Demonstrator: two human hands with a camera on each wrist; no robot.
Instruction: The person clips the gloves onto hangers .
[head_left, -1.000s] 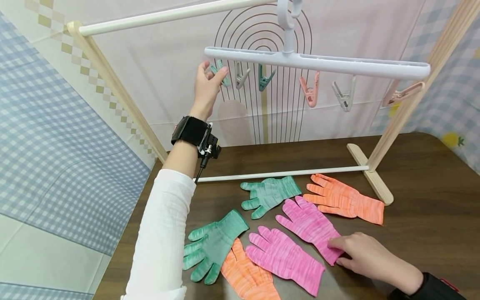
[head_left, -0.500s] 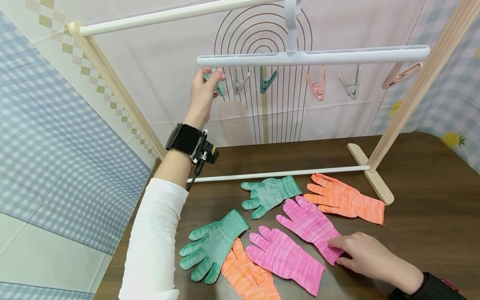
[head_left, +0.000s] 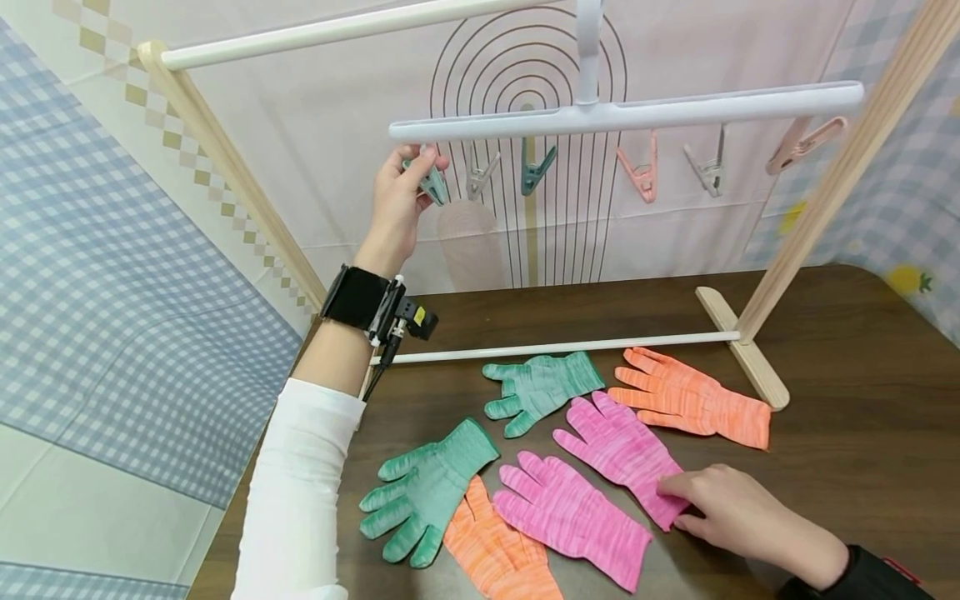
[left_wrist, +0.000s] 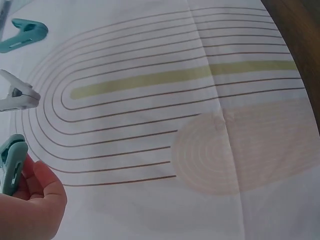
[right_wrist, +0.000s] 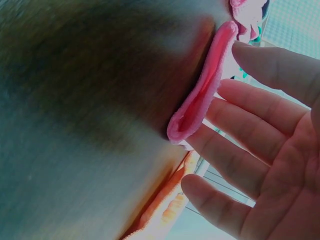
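Observation:
My left hand [head_left: 397,196] pinches the light-green clothespin [head_left: 432,185] under the left end of the white hanger [head_left: 510,125]. The left wrist view shows that clothespin [left_wrist: 13,165] between thumb and fingers. Near it hang a grey clothespin [head_left: 480,175] and a teal one [head_left: 536,169]. On the table, my right hand [head_left: 738,512] touches the cuff of a pink glove [head_left: 626,450], its fingers fairly straight. In the right wrist view the cuff opening [right_wrist: 202,92] faces the camera, by the fingertips. A second pink glove [head_left: 573,517] lies in front.
Two green gloves [head_left: 431,492] [head_left: 543,387] and two orange gloves [head_left: 693,396] [head_left: 498,554] lie on the dark table [head_left: 847,375]. A wooden rack post [head_left: 832,183] stands right. More clothespins, pink [head_left: 642,171] and grey [head_left: 708,167], hang along the hanger.
My left hand has moved slightly down and left with the light-green clothespin, which has turned. The hanger's left end has dropped and swung left. The right hand and gloves have barely moved.

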